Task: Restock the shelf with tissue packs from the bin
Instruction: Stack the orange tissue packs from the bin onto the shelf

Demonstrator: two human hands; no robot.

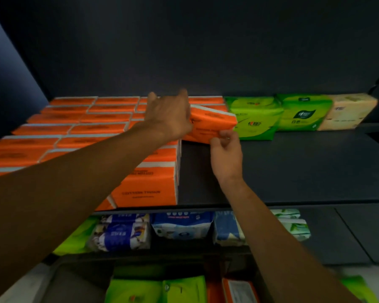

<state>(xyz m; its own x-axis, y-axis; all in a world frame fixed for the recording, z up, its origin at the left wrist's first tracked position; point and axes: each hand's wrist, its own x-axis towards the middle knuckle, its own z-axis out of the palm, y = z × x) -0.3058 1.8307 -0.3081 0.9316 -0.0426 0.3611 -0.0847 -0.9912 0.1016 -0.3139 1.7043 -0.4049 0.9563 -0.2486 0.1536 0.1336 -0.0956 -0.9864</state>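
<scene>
On shelf (293,167), orange pack (214,122) between hands (169,117) (227,154)

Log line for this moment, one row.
placing | left hand: on orange pack | right hand: pinches its near edge | pack: tilted, between orange stack and green packs

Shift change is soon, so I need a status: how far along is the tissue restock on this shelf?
Done: orange stacks fill the left of the shelf. In hand: a tilted orange pack, the right hand pinching its edge, the left hand resting on it. Left: bare space in front of the green packs, and the bin holds more packs.
</scene>
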